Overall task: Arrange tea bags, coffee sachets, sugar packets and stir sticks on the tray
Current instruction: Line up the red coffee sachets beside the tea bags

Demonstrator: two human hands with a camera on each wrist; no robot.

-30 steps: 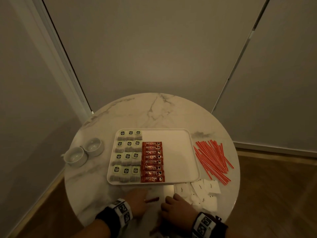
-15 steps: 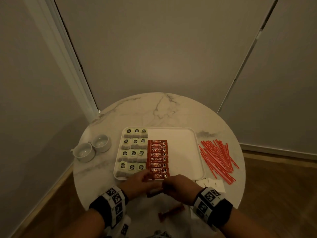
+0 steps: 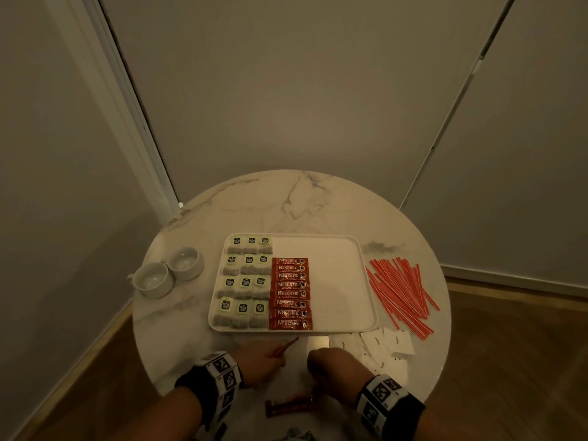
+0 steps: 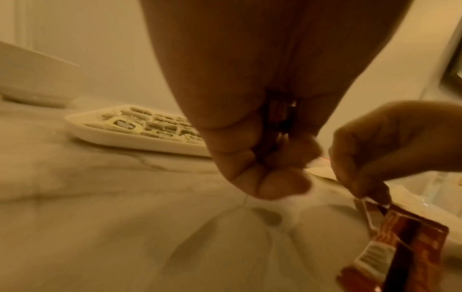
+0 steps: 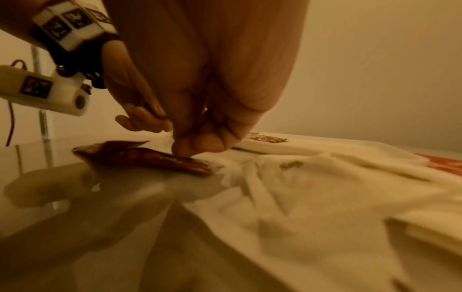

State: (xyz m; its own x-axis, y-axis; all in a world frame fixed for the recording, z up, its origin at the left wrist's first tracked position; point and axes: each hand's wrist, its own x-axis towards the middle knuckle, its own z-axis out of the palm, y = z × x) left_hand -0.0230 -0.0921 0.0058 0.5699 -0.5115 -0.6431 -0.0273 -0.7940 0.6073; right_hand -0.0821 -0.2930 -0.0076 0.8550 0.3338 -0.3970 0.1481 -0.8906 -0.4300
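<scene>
A white tray (image 3: pixel 334 281) holds rows of tea bags (image 3: pixel 246 281) on its left and a column of red coffee sachets (image 3: pixel 290 294) beside them; its right half is bare. In front of the tray my left hand (image 3: pixel 280 354) grips one red sachet (image 3: pixel 288 344), whose end pokes out toward the tray. The left wrist view shows that sachet (image 4: pixel 278 118) inside the curled fingers. My right hand (image 3: pixel 318 377) pinches the end of another red sachet (image 3: pixel 286 408) at the table's near edge, and this sachet (image 5: pixel 140 156) lies under its fingertips (image 5: pixel 197 146).
Red stir sticks (image 3: pixel 401 294) lie in a loose heap right of the tray. White sugar packets (image 3: pixel 394 343) are scattered at the front right. Two white cups (image 3: pixel 165 272) stand left of the tray on the round marble table (image 3: pixel 286 202). Walls close in behind.
Both hands have drawn back from the tray's near edge toward me. The left still holds its sachet; the right has dropped onto the sachet near the table edge.
</scene>
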